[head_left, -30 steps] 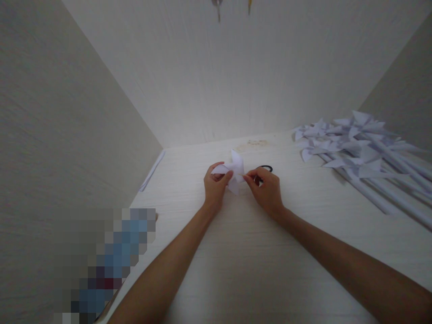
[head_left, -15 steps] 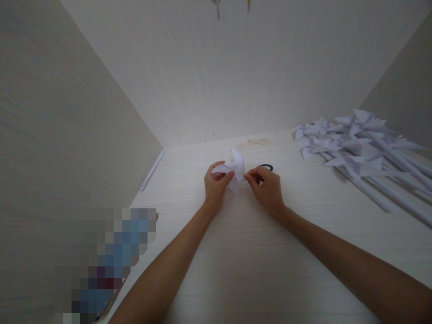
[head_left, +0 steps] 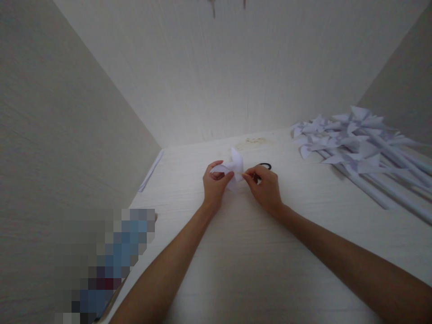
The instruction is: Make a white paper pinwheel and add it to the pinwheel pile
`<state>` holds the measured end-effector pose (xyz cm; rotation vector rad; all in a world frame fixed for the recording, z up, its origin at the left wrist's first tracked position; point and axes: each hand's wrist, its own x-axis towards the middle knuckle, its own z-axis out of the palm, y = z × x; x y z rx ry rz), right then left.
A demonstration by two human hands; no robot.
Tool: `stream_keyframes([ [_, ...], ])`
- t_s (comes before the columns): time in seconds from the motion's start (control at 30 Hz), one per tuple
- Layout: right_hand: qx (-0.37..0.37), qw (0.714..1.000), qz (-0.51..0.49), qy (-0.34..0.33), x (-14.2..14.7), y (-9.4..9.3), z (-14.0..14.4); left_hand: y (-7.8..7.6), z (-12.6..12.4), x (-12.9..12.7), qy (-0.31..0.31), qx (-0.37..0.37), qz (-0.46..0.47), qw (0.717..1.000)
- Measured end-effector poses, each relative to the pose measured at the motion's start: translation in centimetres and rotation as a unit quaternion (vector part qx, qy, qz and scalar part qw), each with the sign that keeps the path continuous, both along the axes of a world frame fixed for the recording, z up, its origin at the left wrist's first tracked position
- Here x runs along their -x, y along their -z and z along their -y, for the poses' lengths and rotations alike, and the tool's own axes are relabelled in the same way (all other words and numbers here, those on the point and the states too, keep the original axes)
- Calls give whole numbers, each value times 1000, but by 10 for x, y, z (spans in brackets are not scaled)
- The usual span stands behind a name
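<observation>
A pale wood-grain bench [head_left: 236, 270] boxed in by plain walls: near its far edge my left hand [head_left: 214, 186] pinches a folded white paper pinwheel [head_left: 233, 168] to steady it while my right hand [head_left: 266, 189] nips its centre; finished pinwheels [head_left: 354, 144] lie stacked at the far right corner.

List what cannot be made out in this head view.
- Black object: mostly hidden behind the right hand.
- Centre of the folded white paper: covered by the fingertips of the left hand and the right hand.
- Paper pinwheels: their sticks are cut off by the right edge.
- Lower-left patch: pixelated.
</observation>
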<state>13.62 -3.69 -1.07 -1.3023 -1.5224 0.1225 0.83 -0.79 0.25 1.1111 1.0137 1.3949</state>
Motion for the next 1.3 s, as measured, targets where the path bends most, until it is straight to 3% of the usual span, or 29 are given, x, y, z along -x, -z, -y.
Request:
stream_keyframes([
  [0.47,-4,1000,18,-21,0,-2,1,3,1,0,5,-30,-21,999],
  [0.87,22,997,67,-12,-1,-2,3,1,2,0,-26,-50,-51,997],
  [1.1,-29,989,141,20,-4,-2,6,-3,6,-1,-32,-60,-74,995],
  [1.3,-82,988,128,-1,-5,-1,7,-1,7,-1,-27,-77,-93,992],
])
